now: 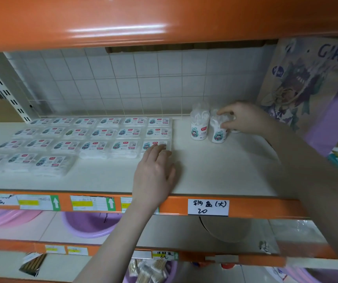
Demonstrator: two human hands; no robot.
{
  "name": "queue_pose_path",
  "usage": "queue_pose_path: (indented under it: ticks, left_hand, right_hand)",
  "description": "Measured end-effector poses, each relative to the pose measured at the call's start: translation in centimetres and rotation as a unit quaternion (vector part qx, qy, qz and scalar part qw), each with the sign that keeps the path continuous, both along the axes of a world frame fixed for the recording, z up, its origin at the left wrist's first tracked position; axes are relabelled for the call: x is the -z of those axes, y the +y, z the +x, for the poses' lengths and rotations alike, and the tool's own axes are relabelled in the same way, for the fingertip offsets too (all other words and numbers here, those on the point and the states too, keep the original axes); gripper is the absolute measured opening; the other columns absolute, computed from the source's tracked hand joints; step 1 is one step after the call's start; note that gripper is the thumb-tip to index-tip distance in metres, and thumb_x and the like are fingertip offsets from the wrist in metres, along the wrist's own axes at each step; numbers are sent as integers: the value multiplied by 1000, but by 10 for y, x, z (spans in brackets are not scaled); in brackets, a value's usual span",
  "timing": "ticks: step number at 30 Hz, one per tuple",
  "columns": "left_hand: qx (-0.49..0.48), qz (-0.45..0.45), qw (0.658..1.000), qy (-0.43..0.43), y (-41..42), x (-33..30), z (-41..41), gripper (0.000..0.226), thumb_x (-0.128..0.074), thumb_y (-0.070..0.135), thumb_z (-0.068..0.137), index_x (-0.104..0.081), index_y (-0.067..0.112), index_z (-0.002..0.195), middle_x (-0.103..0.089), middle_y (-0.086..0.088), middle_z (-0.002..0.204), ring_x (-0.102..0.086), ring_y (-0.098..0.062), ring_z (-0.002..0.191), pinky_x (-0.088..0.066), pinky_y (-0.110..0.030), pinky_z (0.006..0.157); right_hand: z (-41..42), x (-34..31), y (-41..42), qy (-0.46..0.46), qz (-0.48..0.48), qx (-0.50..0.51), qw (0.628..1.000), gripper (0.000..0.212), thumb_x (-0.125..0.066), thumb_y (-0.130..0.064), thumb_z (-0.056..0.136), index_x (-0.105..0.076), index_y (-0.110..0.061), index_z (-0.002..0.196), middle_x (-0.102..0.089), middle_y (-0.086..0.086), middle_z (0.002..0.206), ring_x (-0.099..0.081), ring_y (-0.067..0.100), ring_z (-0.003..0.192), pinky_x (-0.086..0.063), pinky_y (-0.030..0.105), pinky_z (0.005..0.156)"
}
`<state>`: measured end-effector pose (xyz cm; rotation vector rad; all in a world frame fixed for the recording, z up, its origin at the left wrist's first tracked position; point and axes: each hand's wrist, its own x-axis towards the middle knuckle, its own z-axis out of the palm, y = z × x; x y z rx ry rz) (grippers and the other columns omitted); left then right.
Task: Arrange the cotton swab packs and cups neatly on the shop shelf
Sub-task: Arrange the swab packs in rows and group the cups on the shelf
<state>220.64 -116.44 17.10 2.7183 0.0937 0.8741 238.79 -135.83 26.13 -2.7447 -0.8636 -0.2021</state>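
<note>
Cotton swab packs [94, 139], flat and glossy, lie in rows on the white shelf [215, 170]. My left hand [153, 172] rests flat-fingered on the nearest pack [156, 145]; my right hand [243, 118] pinches a cylindrical swab cup [218, 129] just beside another cup [199, 123], near a cartoon poster [305, 82].

Head view looks down, close to shelf [215, 172]
</note>
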Motion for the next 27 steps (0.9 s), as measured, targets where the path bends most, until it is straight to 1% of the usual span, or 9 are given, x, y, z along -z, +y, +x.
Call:
queue_pose_path:
  ticks: [2, 9, 14, 16, 18, 20, 22, 25, 27]
  left_hand:
    - [0, -1, 1000, -1, 0, 0, 0, 38, -44, 29, 83, -66, 2, 97, -64, -16, 108, -58, -35, 105, -38, -34, 95]
    - [-8, 0, 1000, 11, -1, -2, -1, 38, -44, 28, 80, -67, 3, 97, -64, -14, 108, -58, -34, 104, -36, -32, 95]
    - [-14, -1, 1000, 3, -2, -3, -1, 37, -44, 27, 80, -67, 3, 98, -64, -14, 107, -58, -33, 105, -36, -31, 96]
    - [-25, -2, 1000, -4, -1, -2, 0, 38, -44, 26, 79, -67, 2, 98, -65, -14, 106, -58, -34, 105, -37, -32, 96]
    - [-42, 0, 999, -3, 0, -2, 0, 41, -42, 27, 79, -67, 1, 100, -65, -16, 107, -58, -36, 105, -38, -35, 97]
    - [-54, 3, 998, 6, 0, -2, 0, 44, -41, 28, 80, -67, 1, 103, -64, -17, 110, -58, -37, 107, -42, -40, 98]
    - [-62, 5, 998, 12, 0, -2, 0, 46, -39, 28, 80, -66, 1, 105, -64, -17, 112, -57, -37, 109, -44, -40, 98]
    - [-74, 9, 997, 22, 1, -1, 2, 47, -38, 30, 80, -65, 1, 107, -63, -17, 114, -55, -37, 112, -38, -38, 102]
    - [-76, 8, 997, 28, 1, -1, 1, 48, -37, 29, 79, -64, 1, 107, -62, -18, 115, -54, -38, 113, -40, -40, 102]
  right_hand:
    - [1, 1, 0, -8, -2, -3, 1000, 45, -68, -22, 81, -60, -16, 125, -60, 13, 121, -55, 29, 109, -39, 29, 83]
    - [1, 7, 1, -32, 5, -4, 999, 43, -67, -20, 83, -60, -16, 125, -60, 14, 124, -54, 31, 113, -41, 34, 92]
    - [-3, 16, 0, -74, 18, 14, 997, 42, -64, -20, 84, -60, -18, 125, -58, 11, 122, -51, 30, 113, -38, 33, 88]
    - [-8, 23, -1, -105, 52, 32, 993, 40, -65, -18, 82, -62, -14, 121, -60, 13, 117, -53, 33, 109, -39, 35, 88]
    - [-18, 33, -4, -137, 102, 45, 984, 35, -67, -15, 80, -65, -7, 115, -63, 18, 111, -56, 38, 103, -43, 41, 88]
    - [-35, 44, -7, -173, 137, 65, 973, 29, -68, -13, 79, -66, -3, 106, -65, 20, 99, -60, 38, 91, -47, 43, 81]
    - [-57, 55, -9, -186, 144, 79, 969, 26, -68, -12, 78, -66, -2, 102, -64, 19, 90, -60, 36, 83, -48, 41, 75]
    - [-87, 75, -6, -180, 144, 85, 969, 32, -72, -11, 76, -64, 1, 104, -65, 19, 90, -61, 36, 84, -49, 43, 76]
    - [-102, 88, -3, -171, 150, 90, 970, 33, -74, -10, 73, -64, 2, 103, -65, 18, 90, -62, 36, 84, -50, 44, 75]
